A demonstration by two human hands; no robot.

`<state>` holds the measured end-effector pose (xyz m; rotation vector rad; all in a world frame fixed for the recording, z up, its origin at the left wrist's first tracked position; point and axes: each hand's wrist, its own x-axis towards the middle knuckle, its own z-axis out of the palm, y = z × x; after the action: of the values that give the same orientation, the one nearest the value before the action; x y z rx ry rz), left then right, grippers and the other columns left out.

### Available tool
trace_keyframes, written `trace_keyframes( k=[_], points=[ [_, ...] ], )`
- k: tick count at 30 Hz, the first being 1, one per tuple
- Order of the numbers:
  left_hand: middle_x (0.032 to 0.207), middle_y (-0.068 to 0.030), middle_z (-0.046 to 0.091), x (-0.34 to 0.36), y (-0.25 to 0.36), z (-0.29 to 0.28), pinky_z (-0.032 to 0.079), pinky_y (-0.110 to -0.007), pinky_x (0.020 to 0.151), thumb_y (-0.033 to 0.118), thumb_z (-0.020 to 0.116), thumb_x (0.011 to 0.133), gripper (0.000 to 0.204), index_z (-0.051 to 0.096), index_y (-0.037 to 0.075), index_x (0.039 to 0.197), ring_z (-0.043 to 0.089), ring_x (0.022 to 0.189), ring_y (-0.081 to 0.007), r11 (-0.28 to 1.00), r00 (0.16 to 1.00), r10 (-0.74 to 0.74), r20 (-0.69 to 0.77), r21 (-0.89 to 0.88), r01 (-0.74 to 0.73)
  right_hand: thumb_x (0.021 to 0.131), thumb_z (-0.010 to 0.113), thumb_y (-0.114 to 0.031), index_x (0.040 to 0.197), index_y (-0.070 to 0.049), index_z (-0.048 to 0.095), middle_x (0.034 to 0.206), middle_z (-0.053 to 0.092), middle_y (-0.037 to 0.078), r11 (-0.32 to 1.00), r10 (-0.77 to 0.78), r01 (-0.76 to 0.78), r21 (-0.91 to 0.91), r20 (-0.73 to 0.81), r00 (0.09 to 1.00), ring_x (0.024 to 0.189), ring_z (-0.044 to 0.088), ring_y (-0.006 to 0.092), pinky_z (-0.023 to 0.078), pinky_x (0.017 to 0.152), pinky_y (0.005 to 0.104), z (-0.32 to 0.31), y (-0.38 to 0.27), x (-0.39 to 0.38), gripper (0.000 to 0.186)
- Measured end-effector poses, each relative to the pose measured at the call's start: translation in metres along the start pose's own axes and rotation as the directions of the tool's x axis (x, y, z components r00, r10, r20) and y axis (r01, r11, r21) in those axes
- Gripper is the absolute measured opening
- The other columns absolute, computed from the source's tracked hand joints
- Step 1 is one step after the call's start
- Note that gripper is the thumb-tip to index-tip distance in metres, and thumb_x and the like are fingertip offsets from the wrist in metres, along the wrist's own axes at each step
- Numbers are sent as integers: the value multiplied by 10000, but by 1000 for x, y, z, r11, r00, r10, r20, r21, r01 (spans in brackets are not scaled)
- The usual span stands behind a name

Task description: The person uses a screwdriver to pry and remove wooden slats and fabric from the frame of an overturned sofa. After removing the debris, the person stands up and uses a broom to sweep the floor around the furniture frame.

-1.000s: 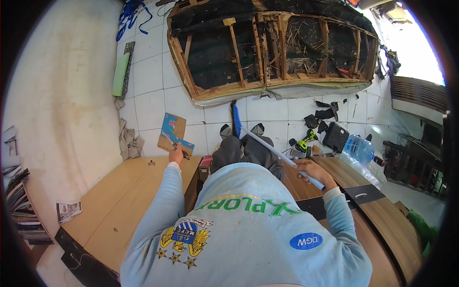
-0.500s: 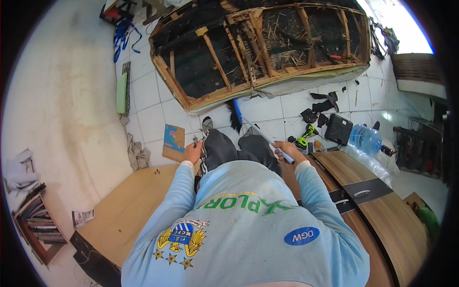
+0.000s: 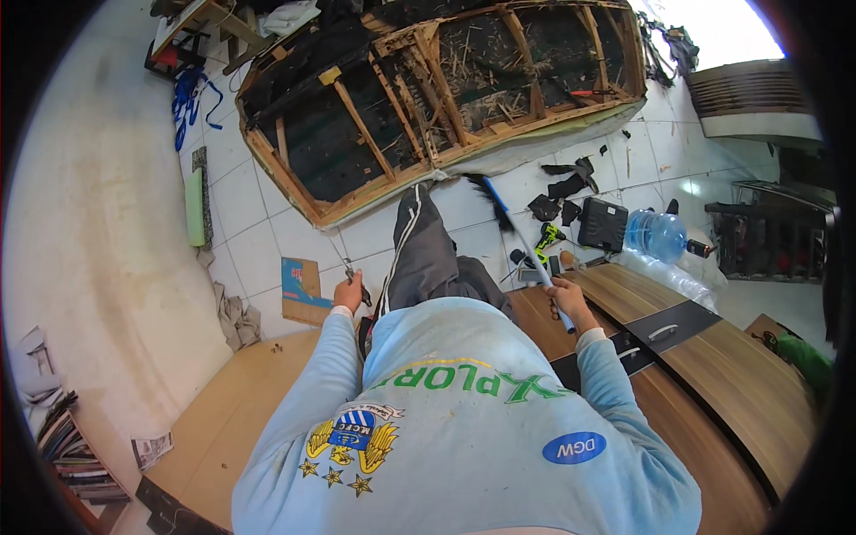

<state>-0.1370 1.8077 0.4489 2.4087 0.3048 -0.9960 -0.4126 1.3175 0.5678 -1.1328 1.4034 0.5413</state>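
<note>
My right hand (image 3: pixel 571 301) is closed round the pale handle of a long brush (image 3: pixel 528 241). Its blue head carries black bristles (image 3: pixel 490 203), which point toward the floor just in front of the opened wooden sofa frame (image 3: pixel 366 183). In my left hand (image 3: pixel 348 292), beside my thigh, is a small metal hand tool (image 3: pixel 349 267) that looks like pliers; its jaws stick out past my fingers, and the grip is partly hidden. Inside the frame are bare wooden slats, black cloth and scattered splinters. A tool with a red handle (image 3: pixel 588 93) lies in it.
A green drill (image 3: pixel 548 236), black case (image 3: pixel 603 223), dark scraps (image 3: pixel 571 183) and large blue water bottle (image 3: pixel 655 234) are on the tiles at the right. Wood-grain cabinet panels (image 3: pixel 695 357) flank me there. A cardboard piece (image 3: pixel 303 290) and tan board (image 3: pixel 241 392) lie left.
My right hand and the brush have swung to the right, away from my legs. One leg now reaches forward to the frame's edge. The whole view has shifted slightly.
</note>
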Motion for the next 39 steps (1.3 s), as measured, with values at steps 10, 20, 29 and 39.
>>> trace_keyframes(
  k=[10,20,29,39],
  points=[
    [859,-205,746,15,3,30,522,-434,812,604,536,982,668,761,-19,889,715,858,-326,999,996,18,90,44,-22,868,654,-8,1457,-32,567,737,647,65,787,-168,217,-578,137,976,509,587,139,475,451,342,-61,-49,-85,596],
    [800,-188,725,33,9,-26,521,-427,765,567,553,1000,632,731,-18,837,696,792,-317,998,999,0,-38,-67,-2,951,658,-102,1406,-31,575,765,578,25,998,44,-34,-47,240,970,578,520,120,434,489,288,23,-76,27,468],
    [848,-165,731,53,41,-74,513,-415,841,599,526,990,636,723,16,830,691,854,-307,986,992,-50,118,164,30,954,646,-121,1486,-6,513,731,582,27,968,-174,227,107,-361,916,515,521,113,437,421,299,-118,-64,41,560],
    [925,-252,747,184,126,-67,512,-477,880,627,484,995,702,766,-14,944,710,929,-401,868,914,179,364,380,-321,916,713,-106,1459,-101,605,673,606,18,946,56,3,324,-174,983,507,567,110,456,447,300,55,-16,-129,553]
  ],
)
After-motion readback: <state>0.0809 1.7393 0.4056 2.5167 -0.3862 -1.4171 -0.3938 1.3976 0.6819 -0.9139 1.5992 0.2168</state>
